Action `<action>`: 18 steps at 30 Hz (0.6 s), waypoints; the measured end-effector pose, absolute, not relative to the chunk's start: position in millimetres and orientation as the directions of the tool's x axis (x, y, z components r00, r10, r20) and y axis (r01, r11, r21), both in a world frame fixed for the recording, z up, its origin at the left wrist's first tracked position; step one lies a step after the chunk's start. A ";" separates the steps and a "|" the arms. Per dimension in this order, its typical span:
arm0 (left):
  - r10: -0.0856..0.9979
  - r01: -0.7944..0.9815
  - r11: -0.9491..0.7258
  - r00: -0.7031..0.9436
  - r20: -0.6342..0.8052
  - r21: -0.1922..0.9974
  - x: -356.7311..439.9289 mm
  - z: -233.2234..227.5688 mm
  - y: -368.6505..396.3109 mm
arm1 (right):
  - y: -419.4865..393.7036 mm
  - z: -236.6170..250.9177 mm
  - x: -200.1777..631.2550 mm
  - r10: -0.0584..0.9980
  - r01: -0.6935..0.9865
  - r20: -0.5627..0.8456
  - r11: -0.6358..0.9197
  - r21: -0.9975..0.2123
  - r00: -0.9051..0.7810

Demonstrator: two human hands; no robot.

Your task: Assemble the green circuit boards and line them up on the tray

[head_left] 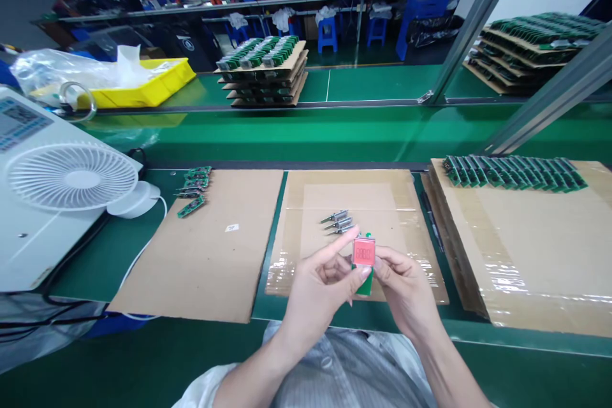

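Note:
Between my two hands is a small green circuit board (pixel 364 285) with a red-faced digital display (pixel 364 252) on its upper part. My left hand (pixel 329 277) grips its left side, thumb low on the front and index finger along the top corner. My right hand (pixel 399 277) pinches the right edge with thumb and fingertips. Just beyond my hands, several slim metal-bodied parts (pixel 340 221) with pointed ends lie on a taped cardboard sheet (pixel 287 255). The back of the board is hidden from me.
Left, a plain cardboard sheet (pixel 201 268) carries several circuit boards (pixel 192 206); beside it stands a white fan (pixel 71 177). Right, stacked cardboard (pixel 540 255) bears a row of boards (pixel 514 172), with a pen (pixel 433 220) alongside. Behind are a yellow bin (pixel 153 86), stacked boards (pixel 262 70) and a metal post (pixel 473 25).

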State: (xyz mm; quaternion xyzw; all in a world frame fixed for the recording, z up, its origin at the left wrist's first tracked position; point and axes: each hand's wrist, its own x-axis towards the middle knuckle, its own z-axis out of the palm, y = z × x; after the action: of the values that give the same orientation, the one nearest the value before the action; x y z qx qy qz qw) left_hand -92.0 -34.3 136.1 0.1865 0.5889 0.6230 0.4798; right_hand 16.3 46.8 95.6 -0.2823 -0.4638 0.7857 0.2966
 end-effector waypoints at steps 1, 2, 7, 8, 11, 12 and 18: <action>0.819 -0.372 0.160 -0.467 -0.333 0.914 -91.5 135.9 -34.7 | 46.9 95.3 16.1 0.727 -0.192 -0.167 -0.383 -0.903 -0.666; 0.820 -0.367 0.166 -0.465 -0.335 0.915 -91.0 135.6 -35.3 | 47.1 95.2 15.7 0.726 -0.176 -0.165 -0.369 -0.913 -0.668; 0.843 -0.225 0.206 -0.454 -0.290 0.952 -100.5 132.1 -32.2 | 46.0 92.0 9.4 0.796 -0.107 -0.136 -0.245 -0.964 -0.590; 0.841 -0.130 0.207 -0.483 -0.244 0.970 -107.4 130.5 -28.6 | 45.7 89.4 8.1 0.822 -0.093 -0.131 -0.218 -0.971 -0.554; 0.791 0.301 0.236 -0.612 -0.003 0.924 -138.4 120.9 -10.7 | 47.1 75.7 7.9 0.888 -0.017 -0.129 -0.152 -0.988 -0.442; 0.779 0.436 0.272 -0.623 0.070 0.858 -150.3 115.7 -3.2 | 48.5 69.8 9.3 0.903 0.018 -0.130 -0.134 -0.991 -0.409; 0.889 0.692 0.303 -0.454 0.068 0.656 -194.3 74.8 30.8 | 59.7 38.1 21.5 0.949 0.228 -0.117 -0.050 -0.972 -0.292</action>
State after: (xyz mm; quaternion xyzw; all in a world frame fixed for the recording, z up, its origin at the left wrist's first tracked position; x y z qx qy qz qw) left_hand -194.3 30.8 74.8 0.4989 0.7919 0.3157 0.1558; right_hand 21.5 59.7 38.1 -0.4900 -0.6008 0.5337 0.3377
